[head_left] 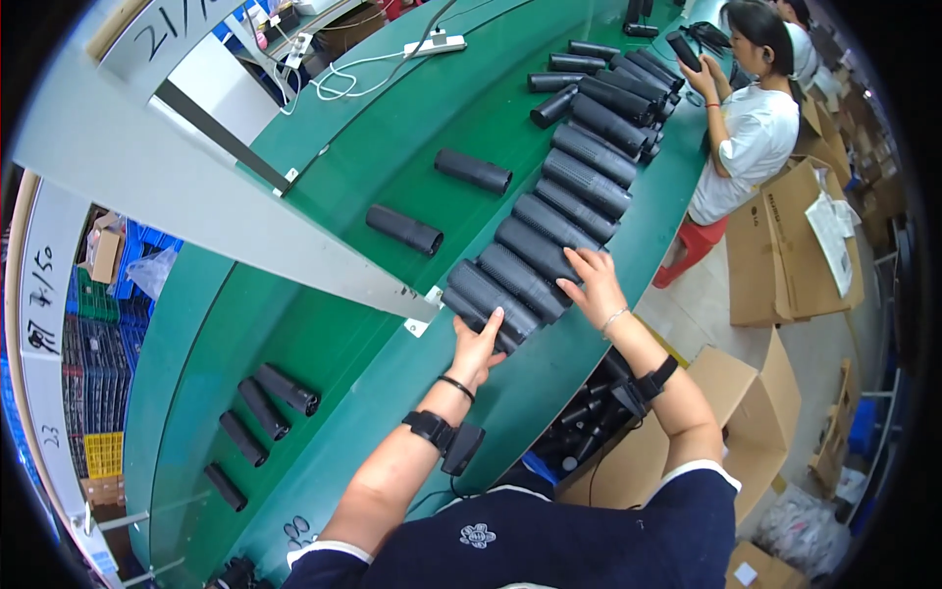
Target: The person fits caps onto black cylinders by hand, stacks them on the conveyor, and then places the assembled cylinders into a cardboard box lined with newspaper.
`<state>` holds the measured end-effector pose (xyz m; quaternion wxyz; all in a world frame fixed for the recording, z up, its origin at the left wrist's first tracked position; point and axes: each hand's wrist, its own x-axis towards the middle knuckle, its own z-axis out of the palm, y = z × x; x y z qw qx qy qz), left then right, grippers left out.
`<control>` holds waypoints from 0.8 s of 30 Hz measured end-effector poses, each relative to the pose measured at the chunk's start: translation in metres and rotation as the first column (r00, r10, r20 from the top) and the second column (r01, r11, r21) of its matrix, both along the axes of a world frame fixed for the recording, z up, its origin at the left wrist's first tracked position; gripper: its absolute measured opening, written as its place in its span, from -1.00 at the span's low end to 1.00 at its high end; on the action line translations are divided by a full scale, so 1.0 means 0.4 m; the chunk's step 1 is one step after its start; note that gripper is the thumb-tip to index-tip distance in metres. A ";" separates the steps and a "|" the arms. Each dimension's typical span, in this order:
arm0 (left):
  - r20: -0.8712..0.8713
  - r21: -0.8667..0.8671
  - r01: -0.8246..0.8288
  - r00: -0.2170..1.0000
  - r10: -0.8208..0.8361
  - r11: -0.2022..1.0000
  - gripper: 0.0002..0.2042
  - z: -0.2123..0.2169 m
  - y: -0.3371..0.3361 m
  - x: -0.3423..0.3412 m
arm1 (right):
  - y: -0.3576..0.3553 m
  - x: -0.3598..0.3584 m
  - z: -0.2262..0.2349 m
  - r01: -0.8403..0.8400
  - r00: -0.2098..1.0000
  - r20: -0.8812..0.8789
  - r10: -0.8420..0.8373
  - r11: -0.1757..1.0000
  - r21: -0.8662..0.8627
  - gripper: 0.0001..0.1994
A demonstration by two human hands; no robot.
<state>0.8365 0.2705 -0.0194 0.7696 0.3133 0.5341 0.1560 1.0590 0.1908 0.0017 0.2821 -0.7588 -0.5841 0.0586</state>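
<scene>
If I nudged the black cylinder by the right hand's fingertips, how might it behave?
The black cylinder would probably roll, being round and on its side, but the neighbouring cylinders might block it. Its straight outline suggests stiffness.

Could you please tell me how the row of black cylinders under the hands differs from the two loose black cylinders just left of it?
The row of black cylinders lies packed side by side; the two loose black cylinders have a clear gap between them. The left hand and right hand touch the row; neither touches the loose two. All lie on their sides.
</scene>
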 end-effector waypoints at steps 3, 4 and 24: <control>0.009 0.002 -0.003 1.000 0.003 1.000 -0.02 0.013 -0.002 -0.004 | 0.097 0.122 0.119 0.039 0.978 0.185 -0.094 0.959 0.280 -0.64; 0.011 0.003 0.004 1.000 -0.004 1.000 -0.02 0.018 -0.005 -0.002 | 0.140 0.209 0.137 0.082 0.971 0.174 -0.162 0.915 0.394 -0.73; 0.110 -0.087 0.007 0.994 0.002 0.996 -0.02 -0.019 0.018 -0.030 | 0.067 0.102 0.162 0.038 0.995 -0.097 -0.013 0.966 0.256 -0.50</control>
